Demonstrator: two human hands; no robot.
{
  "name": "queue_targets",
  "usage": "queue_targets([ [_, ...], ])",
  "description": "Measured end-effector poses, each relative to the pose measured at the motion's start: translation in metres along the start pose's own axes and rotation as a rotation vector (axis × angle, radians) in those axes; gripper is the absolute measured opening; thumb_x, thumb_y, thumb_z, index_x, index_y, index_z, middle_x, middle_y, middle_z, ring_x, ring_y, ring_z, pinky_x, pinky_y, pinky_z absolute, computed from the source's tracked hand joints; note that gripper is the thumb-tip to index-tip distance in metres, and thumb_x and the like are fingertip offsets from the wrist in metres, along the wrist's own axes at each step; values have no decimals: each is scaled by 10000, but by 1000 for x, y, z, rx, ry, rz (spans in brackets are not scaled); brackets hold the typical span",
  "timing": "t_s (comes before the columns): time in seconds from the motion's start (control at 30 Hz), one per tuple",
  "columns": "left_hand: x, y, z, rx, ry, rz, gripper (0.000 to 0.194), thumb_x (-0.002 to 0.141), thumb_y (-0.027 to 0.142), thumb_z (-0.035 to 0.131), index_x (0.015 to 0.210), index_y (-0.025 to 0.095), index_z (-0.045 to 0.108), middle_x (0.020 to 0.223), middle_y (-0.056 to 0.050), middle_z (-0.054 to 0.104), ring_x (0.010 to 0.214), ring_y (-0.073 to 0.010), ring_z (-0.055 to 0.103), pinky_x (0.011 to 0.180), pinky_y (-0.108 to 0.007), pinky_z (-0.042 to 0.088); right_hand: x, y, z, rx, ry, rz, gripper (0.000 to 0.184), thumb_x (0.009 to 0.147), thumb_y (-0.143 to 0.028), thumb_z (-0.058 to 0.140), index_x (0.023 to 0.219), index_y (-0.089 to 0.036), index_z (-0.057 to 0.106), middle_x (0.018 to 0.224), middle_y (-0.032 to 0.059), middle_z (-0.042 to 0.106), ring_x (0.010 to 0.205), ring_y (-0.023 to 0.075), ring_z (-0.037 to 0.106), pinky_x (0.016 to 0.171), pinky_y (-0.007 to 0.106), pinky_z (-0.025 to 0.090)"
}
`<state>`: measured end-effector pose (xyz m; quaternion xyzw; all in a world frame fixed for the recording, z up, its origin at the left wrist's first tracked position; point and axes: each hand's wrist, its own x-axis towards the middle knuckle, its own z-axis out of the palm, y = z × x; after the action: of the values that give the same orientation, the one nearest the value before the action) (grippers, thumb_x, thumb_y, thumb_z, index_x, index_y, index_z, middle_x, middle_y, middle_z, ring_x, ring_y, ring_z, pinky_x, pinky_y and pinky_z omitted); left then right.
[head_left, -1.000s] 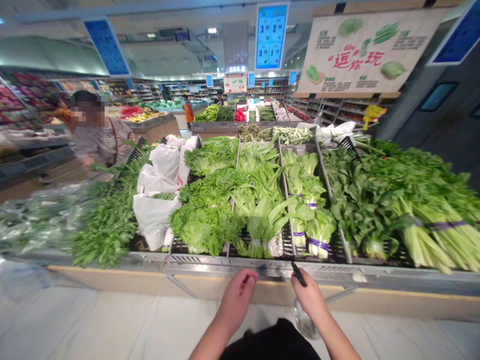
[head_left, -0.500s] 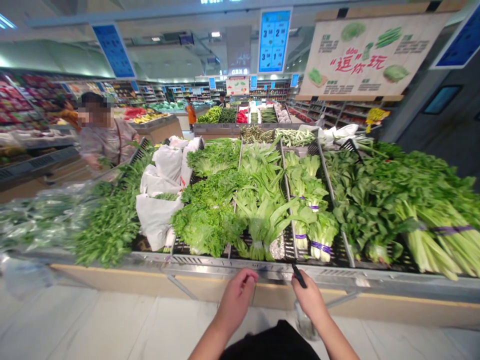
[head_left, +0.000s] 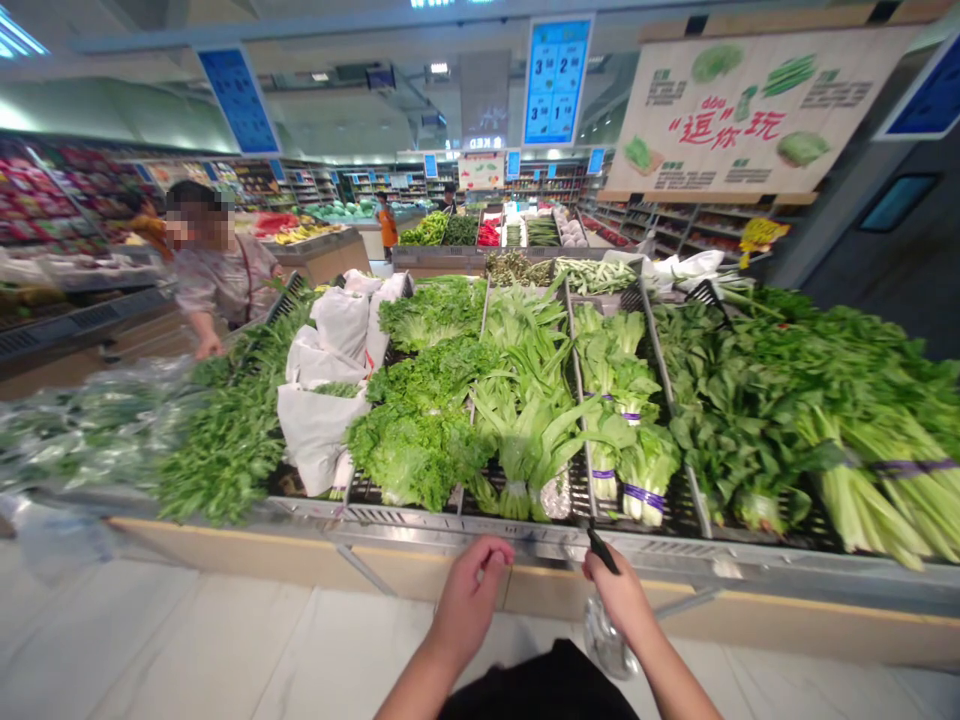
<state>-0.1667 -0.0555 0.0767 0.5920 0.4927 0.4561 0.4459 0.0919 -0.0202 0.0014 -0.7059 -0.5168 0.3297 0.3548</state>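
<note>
From mid-view, the surface (head_left: 540, 546) stretches nine to three o'clock, lettuce (head_left: 412, 450) at seven. At six, the left hand (head_left: 471, 592) curls, fingers pressed together or not, I cannot tell; at five, the right hand's (head_left: 618, 594) fingers pinch a slim black object (head_left: 603, 552).

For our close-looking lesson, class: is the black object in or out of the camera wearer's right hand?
In: the right hand grips the black object, one end sticking out.

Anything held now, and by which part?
The right hand holds a black object by its lower part, upper end free. Whether it holds the clear plastic below is unclear. The left hand shows nothing held.
</note>
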Motion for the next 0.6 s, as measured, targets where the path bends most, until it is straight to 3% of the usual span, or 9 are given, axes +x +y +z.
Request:
queue_targets([
  [0.6, -2, -5, 6, 43, -27, 0, 282, 1018, 394, 496, 928, 222, 700, 923, -47, 725, 919, -236, 660, 849, -332, 498, 6, 4, 4, 36, 22, 17, 291, 715, -514, 429, 641, -256, 542, 631, 32, 638, 689, 249, 597, 680, 349, 448],
])
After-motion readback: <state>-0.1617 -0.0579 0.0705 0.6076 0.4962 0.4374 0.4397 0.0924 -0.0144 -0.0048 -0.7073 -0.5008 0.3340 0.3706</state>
